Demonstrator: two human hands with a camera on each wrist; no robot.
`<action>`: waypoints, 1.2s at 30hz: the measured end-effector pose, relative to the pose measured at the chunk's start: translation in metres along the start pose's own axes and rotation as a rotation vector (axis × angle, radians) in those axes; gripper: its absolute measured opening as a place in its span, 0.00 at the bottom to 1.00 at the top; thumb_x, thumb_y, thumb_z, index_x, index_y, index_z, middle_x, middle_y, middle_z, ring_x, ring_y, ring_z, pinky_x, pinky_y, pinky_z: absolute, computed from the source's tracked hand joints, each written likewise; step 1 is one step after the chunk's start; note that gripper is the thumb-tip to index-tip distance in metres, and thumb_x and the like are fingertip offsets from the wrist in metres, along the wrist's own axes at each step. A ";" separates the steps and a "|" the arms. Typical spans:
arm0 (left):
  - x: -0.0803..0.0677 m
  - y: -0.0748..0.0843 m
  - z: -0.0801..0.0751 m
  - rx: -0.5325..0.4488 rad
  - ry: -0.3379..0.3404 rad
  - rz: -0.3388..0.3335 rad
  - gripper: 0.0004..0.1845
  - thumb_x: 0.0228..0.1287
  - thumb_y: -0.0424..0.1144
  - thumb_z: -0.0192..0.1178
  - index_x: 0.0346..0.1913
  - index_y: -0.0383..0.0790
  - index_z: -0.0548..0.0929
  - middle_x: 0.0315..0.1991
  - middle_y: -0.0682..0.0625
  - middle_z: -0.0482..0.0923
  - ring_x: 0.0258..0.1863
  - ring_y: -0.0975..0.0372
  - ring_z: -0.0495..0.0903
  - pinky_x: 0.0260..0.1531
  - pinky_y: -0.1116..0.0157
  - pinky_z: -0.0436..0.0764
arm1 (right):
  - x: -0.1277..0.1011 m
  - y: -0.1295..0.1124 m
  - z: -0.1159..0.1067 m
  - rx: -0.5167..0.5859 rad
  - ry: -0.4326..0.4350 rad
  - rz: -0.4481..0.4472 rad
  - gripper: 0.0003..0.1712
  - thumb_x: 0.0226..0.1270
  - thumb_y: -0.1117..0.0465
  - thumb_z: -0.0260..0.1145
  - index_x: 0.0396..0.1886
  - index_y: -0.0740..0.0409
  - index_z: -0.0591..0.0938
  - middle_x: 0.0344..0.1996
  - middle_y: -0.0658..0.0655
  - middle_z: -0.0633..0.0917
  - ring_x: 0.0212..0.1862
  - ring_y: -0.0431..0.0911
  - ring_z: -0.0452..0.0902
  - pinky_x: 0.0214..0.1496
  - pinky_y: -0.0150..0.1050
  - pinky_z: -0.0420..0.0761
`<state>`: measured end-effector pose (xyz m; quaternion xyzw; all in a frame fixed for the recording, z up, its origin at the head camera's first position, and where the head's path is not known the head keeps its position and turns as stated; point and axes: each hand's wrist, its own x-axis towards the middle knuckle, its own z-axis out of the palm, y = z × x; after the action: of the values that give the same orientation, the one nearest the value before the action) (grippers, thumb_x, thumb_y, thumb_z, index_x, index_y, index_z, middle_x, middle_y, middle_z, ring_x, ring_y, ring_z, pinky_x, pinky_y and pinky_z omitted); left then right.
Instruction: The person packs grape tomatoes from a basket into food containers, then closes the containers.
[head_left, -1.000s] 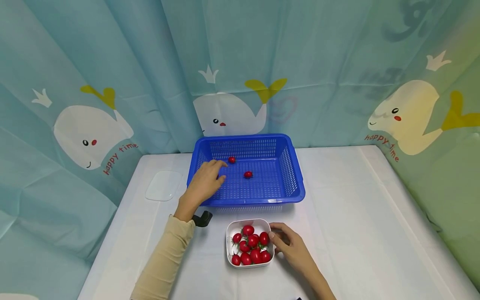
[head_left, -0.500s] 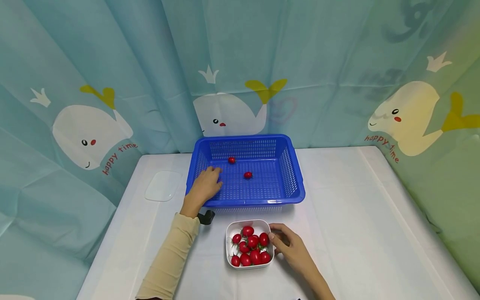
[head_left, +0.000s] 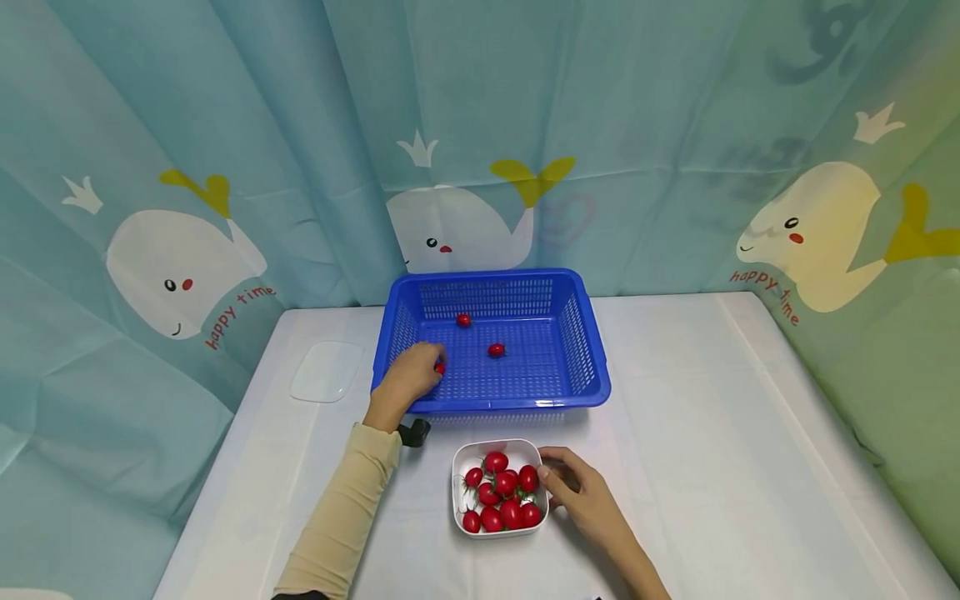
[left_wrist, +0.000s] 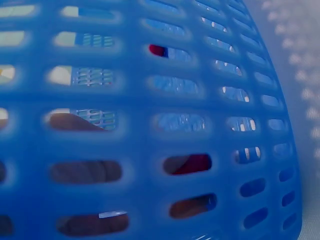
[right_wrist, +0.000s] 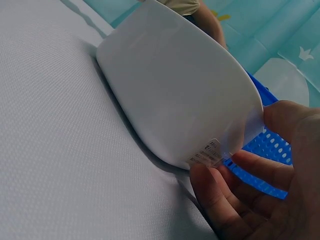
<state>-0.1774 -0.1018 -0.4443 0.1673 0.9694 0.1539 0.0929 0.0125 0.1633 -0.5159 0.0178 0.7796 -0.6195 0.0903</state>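
Observation:
Inside the blue plastic basket (head_left: 510, 404), at its left end, my left hand (head_left: 408, 375) pinches a cherry tomato (head_left: 440, 368). The left wrist view looks through the basket's slotted wall (left_wrist: 135, 140); the fingers and the red tomato (left_wrist: 196, 164) show only in pieces behind the slots. Two more cherry tomatoes lie on the basket floor, one at the back (head_left: 463, 320) and one near the middle (head_left: 497, 350). My right hand (head_left: 585, 493) holds the right side of a small white box (head_left: 467, 456), thumb at the rim. Several cherry tomatoes with green stems fill the box.
A translucent lid (head_left: 326, 372) lies flat left of the basket on the white tablecloth (head_left: 720, 467). The curtain (head_left: 637, 125) with whales hangs right behind the basket. A black strap piece (head_left: 414, 433) sticks out from the left wrist near the basket's front edge.
My left hand has moved slightly toward the front of the basket and its fingers have closed on a tomato, which now shows at the fingertips. The right hand and box have stayed put.

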 end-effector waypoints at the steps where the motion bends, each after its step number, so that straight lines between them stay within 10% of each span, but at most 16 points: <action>1: 0.000 0.000 0.000 -0.003 -0.005 0.000 0.08 0.65 0.28 0.66 0.46 0.34 0.87 0.44 0.40 0.86 0.46 0.49 0.82 0.54 0.50 0.82 | 0.000 0.000 0.000 0.000 0.000 -0.004 0.20 0.77 0.56 0.65 0.62 0.61 0.81 0.43 0.63 0.87 0.37 0.38 0.83 0.36 0.36 0.86; 22: -0.010 0.002 -0.011 -0.238 0.076 0.147 0.17 0.72 0.37 0.67 0.60 0.39 0.83 0.57 0.42 0.83 0.55 0.50 0.82 0.61 0.51 0.83 | -0.001 -0.004 -0.002 0.023 -0.018 -0.004 0.22 0.77 0.56 0.65 0.64 0.61 0.80 0.46 0.64 0.88 0.38 0.38 0.82 0.36 0.35 0.86; 36: -0.048 0.014 -0.006 -0.479 0.375 0.333 0.19 0.68 0.36 0.70 0.61 0.41 0.83 0.52 0.47 0.84 0.43 0.52 0.84 0.45 0.54 0.87 | -0.001 -0.004 -0.003 0.032 -0.026 -0.014 0.22 0.77 0.57 0.65 0.64 0.63 0.79 0.47 0.65 0.88 0.39 0.39 0.83 0.36 0.35 0.86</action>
<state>-0.1301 -0.1077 -0.4275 0.2654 0.8654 0.4180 -0.0766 0.0128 0.1650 -0.5117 0.0058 0.7683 -0.6328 0.0957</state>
